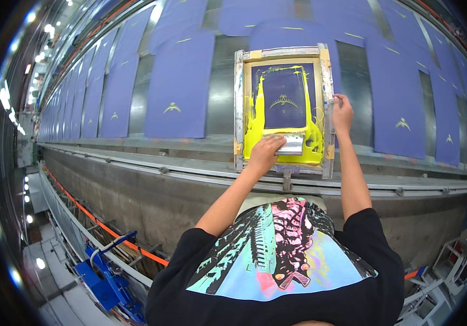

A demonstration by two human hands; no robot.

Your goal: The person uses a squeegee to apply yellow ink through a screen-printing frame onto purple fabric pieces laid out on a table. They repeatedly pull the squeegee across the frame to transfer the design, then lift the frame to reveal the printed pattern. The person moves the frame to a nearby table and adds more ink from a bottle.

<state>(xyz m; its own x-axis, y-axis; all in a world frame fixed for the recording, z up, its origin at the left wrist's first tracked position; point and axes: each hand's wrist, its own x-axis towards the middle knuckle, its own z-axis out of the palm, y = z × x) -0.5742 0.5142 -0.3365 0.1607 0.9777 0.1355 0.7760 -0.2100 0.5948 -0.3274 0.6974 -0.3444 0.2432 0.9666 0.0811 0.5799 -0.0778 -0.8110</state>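
A wooden-edged screen frame (239,108) lies over a blue fabric panel, its mesh smeared with bright yellow ink (314,142) round a dark rectangle (284,81) bearing a small light emblem. My left hand (266,152) is closed on a metal squeegee (292,145) at the lower part of the mesh, inside the frame. My right hand (342,113) has its fingers curled on the frame's right side, by the upper-middle part of that rail.
Rows of blue fabric panels (176,87) with small yellow prints lie on a long metal table (353,81). A metal rail (190,174) runs along the near edge. Below are an orange strip (97,220), blue machinery (100,274) at the left and metal stands (456,255) at the right.
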